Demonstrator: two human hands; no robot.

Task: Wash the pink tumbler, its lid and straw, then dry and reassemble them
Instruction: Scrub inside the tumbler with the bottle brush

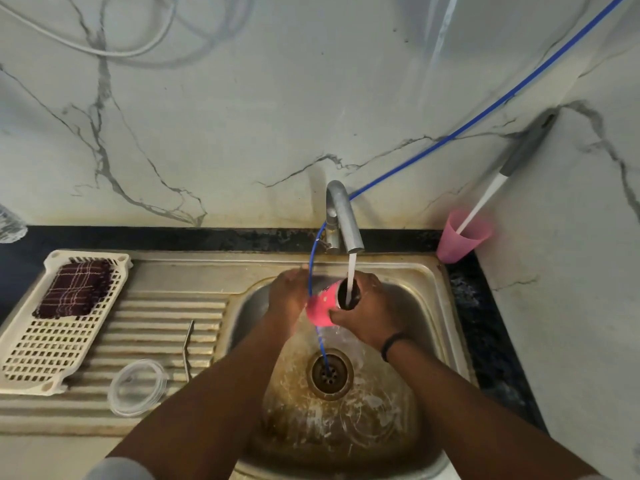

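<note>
From the head view, both hands are over the sink (429, 271), under the tap (344, 216). The pink tumbler (323, 304) is held tilted, its open mouth turned up and to the right, and the water stream (351, 275) runs straight into it. The right hand (369, 311) grips the tumbler near its mouth, fingers curled round the rim end. The left hand (289, 296) lies against the tumbler's far left side; its fingers are mostly hidden behind the tumbler, so I cannot tell whether they curl round it.

A thin blue tube (485, 110) comes down from the far right wall, passes the tap, loops beside the tumbler and ends in the drain (329, 374).

On the ribbed draining surface to the left, the clear lid (138, 388) lies flat near the front, and the bent metal straw (188, 348) lies just beside it, to the right. Further left, a cream rack (41, 355) carries a folded dark checked cloth (74, 289).

At the far right corner a pink cup (460, 237) stands with a white and grey brush (498, 181) leaning in it.
</note>
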